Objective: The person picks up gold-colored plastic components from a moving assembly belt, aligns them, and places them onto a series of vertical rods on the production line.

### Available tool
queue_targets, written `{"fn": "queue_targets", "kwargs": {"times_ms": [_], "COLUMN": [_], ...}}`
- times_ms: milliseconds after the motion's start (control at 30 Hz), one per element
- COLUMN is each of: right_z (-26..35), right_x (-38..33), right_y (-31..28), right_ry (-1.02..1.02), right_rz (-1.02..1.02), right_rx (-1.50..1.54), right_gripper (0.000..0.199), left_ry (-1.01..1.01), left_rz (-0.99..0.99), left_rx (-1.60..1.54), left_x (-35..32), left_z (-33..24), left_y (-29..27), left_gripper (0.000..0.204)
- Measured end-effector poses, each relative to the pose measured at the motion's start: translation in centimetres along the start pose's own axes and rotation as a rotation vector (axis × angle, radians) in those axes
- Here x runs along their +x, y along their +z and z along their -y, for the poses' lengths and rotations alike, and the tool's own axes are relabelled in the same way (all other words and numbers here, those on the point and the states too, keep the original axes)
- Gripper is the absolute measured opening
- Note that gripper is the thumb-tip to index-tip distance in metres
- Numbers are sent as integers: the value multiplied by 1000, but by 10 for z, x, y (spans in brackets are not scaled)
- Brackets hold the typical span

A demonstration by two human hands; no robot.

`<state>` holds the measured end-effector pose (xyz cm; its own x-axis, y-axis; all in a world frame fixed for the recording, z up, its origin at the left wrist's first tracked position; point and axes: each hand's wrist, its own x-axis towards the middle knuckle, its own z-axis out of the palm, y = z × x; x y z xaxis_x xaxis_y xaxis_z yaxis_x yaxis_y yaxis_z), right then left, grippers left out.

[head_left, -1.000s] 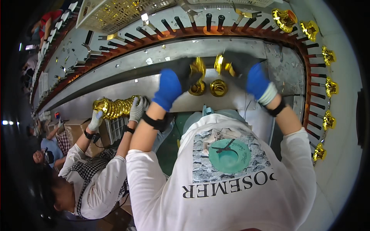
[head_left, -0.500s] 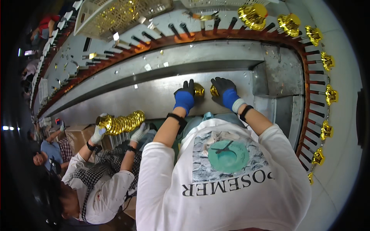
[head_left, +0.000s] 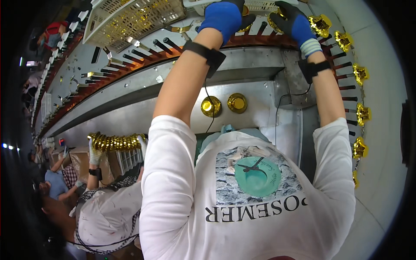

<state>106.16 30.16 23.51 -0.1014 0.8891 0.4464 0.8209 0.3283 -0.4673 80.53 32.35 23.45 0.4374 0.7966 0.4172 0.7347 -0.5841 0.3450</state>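
Gold cups (head_left: 276,24) sit at the orange rail (head_left: 268,40); two cups (head_left: 237,103) stand on the desk (head_left: 255,99) before it. Our right hand (head_left: 294,19) half-curls at one; left hand (head_left: 223,18) is mostly hidden. Whether either grips, we cannot tell. This rail-side handling, we judge, calls for even fingers.

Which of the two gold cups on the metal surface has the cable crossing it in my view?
The left cup: the cable passes in front of it, while the right cup shows uncrossed.

White sleeves (head_left: 168,167), black wrist straps (head_left: 320,67)
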Motion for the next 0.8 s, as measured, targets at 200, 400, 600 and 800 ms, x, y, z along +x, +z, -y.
{"fn": "queue_targets", "kwargs": {"times_ms": [200,400,600,800], "right_z": [29,32,37,-1], "right_x": [-85,-227,-268,-209], "right_y": [-28,92,165,47], "right_ry": [-133,-197,-74,-83], "right_rz": [-86,407,653,180], "right_rx": [279,171,31,-17], "right_gripper": [47,58,67,78], "left_ry": [85,-411,-508,-326], "left_rz": [-112,323,528,442], "left_rx": [-58,-247,20,36], "left_x": [-95,-279,-322,-254], "left_z": [-20,24,20,-6], "left_y": [-44,50,108,56], "left_gripper": [57,53,76,90]}}
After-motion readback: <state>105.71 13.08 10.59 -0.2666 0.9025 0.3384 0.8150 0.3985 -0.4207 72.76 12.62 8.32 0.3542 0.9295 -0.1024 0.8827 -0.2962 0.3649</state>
